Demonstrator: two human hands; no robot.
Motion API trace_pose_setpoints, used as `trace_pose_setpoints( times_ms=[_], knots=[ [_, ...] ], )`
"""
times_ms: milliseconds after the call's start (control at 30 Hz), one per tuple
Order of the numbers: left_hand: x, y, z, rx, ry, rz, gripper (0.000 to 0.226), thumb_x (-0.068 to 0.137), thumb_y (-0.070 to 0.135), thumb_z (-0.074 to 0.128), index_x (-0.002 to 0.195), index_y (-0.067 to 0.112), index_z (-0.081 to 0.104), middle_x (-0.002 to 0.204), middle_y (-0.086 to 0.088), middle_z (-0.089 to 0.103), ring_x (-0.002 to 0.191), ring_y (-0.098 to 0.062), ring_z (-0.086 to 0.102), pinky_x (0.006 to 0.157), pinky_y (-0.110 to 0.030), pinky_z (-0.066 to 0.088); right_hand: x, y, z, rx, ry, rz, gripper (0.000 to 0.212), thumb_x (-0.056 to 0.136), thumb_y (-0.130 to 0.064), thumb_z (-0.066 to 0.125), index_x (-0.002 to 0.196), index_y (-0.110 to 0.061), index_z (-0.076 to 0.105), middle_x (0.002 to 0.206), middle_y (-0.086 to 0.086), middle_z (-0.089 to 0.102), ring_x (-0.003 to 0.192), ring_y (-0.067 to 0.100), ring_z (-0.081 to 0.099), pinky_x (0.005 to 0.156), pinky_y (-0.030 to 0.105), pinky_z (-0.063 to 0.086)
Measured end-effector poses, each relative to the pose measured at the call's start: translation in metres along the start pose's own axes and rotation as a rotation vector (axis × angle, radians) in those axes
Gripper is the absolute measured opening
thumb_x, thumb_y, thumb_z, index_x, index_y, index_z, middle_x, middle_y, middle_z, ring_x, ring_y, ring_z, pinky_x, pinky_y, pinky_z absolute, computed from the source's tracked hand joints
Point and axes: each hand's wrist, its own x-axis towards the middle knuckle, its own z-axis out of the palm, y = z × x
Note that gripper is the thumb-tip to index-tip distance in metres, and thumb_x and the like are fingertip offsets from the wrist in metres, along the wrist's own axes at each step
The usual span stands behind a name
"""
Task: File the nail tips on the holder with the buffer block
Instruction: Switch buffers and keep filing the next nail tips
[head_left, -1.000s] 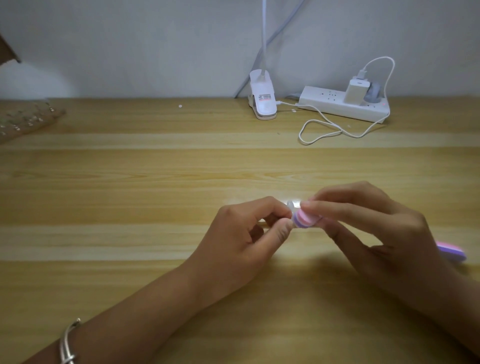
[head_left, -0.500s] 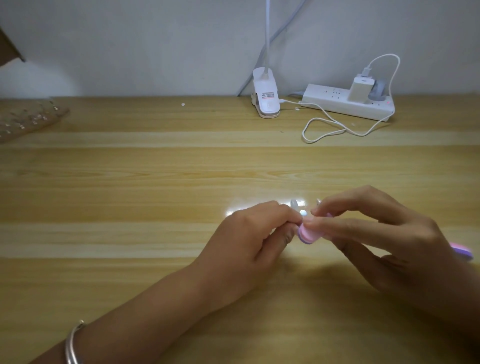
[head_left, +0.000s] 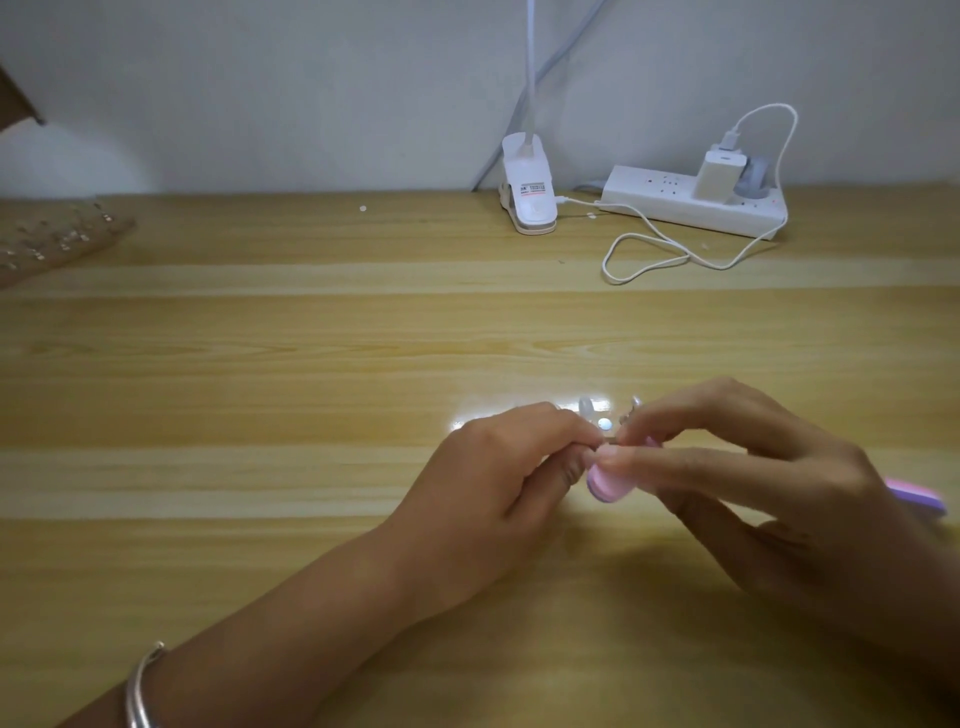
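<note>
the left hand (head_left: 498, 467) pinches the mostly hidden holder (head_left: 604, 423) low, so its clear nail tips (head_left: 587, 404) stand free, toward the table's (head_left: 260, 364) right edge. the right hand (head_left: 753, 483) wraps its fingers round the pink buffer block (head_left: 609, 483), apparently bracing its end against a tip.

A white clip lamp (head_left: 530, 192) stood at the back of the wooden desk (head_left: 260, 364), beside a power strip (head_left: 675, 200) with a charger (head_left: 719, 176) and looped cable (head_left: 689, 254)
</note>
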Motion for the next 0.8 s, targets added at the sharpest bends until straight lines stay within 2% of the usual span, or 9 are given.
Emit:
trace_pose_setpoints(
  times_ms=[133,267,400,500,567,700,800],
  knots=[
    [0.000,-0.001,0.000,0.005,0.016,-0.006,0.019,0.097,0.012,0.053,0.103,0.011,0.071,0.084,0.012,0.061,0.078,-0.004,0.056,0.072,-0.021,0.041,0.001,0.005,-0.002,-0.042,0.035,0.051,0.025,0.093,-0.001,0.059,0.111,-0.007,0.075,0.105,0.008,0.066,0.092,0.025,0.066,0.082,0.032,0.050],
    [0.000,0.000,0.000,0.000,0.004,-0.002,0.019,0.097,0.013,0.052,0.104,0.013,0.070,0.087,0.014,0.063,0.082,-0.004,0.059,0.073,-0.022,0.042,0.000,0.000,0.001,0.016,-0.001,0.005,0.024,0.096,-0.005,0.057,0.111,-0.009,0.075,0.106,0.006,0.066,0.094,0.023,0.064,0.085,0.028,0.048],
    [0.000,-0.001,0.000,0.002,0.026,-0.016,0.018,0.096,0.014,0.054,0.100,0.012,0.071,0.084,0.018,0.060,0.077,0.000,0.055,0.071,-0.018,0.040,0.000,0.006,-0.003,-0.038,0.049,0.068,0.024,0.095,-0.007,0.057,0.111,-0.009,0.074,0.106,0.008,0.066,0.093,0.024,0.065,0.083,0.034,0.051],
    [0.000,-0.001,-0.001,-0.018,0.016,-0.008,0.019,0.097,0.014,0.053,0.103,0.012,0.071,0.087,0.012,0.066,0.081,-0.005,0.060,0.072,-0.023,0.044,-0.001,-0.002,0.002,0.000,0.013,0.022,0.022,0.095,-0.004,0.059,0.109,-0.009,0.076,0.106,0.006,0.066,0.096,0.020,0.064,0.087,0.027,0.049],
    [0.001,-0.001,-0.001,-0.029,0.020,-0.012,0.020,0.097,0.013,0.053,0.103,0.010,0.071,0.088,0.008,0.067,0.082,-0.007,0.062,0.072,-0.026,0.046,-0.001,-0.003,0.003,-0.001,0.006,0.008,0.021,0.094,0.000,0.062,0.108,-0.008,0.076,0.106,0.007,0.066,0.097,0.021,0.064,0.088,0.028,0.049],
    [0.001,-0.001,-0.001,-0.048,0.034,-0.029,0.017,0.095,0.011,0.054,0.099,0.009,0.071,0.084,0.016,0.062,0.077,0.003,0.056,0.070,-0.015,0.039,0.000,0.002,0.000,-0.030,0.059,0.076,0.021,0.090,-0.001,0.064,0.107,-0.007,0.075,0.106,0.007,0.067,0.099,0.022,0.066,0.086,0.033,0.051],
    [0.002,0.000,-0.001,-0.067,0.037,-0.019,0.019,0.095,0.010,0.053,0.100,0.009,0.071,0.087,0.011,0.067,0.080,-0.002,0.061,0.072,-0.019,0.043,-0.001,-0.007,0.008,0.008,0.022,0.019,0.019,0.090,0.000,0.065,0.105,-0.007,0.075,0.107,0.006,0.066,0.100,0.021,0.064,0.088,0.030,0.049]
  ],
)
